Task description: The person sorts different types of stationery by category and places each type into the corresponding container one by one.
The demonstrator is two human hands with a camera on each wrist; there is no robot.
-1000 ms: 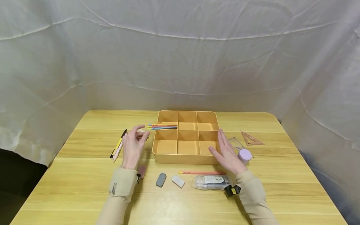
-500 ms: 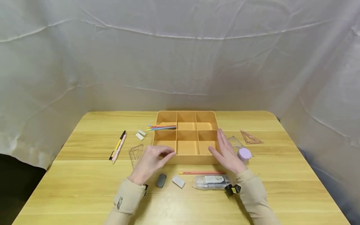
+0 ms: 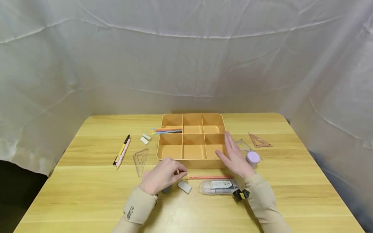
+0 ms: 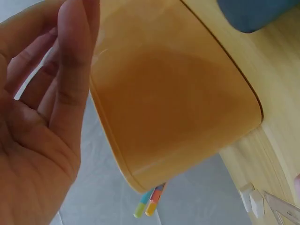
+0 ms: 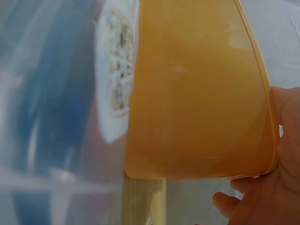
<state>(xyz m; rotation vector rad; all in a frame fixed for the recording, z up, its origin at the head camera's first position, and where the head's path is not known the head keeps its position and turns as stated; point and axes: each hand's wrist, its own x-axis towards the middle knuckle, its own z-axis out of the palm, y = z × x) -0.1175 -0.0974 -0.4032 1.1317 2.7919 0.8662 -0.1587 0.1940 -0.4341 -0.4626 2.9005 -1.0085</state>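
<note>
orange tray (image 3: 201, 164): brace lightly with straight-fingered right hand (image 3: 236, 160). pinch loose pencil (image 3: 209, 177) near its yellow end (image 3: 187, 178) with left hand (image 3: 163, 174), curled nearly tip to tip; cannot tell whether gripping.

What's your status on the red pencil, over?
Left grip by one end of red pencil, contact unclear. Right grip at right edge of box. Case close alongside red pencil, may crowd pickup.
</note>
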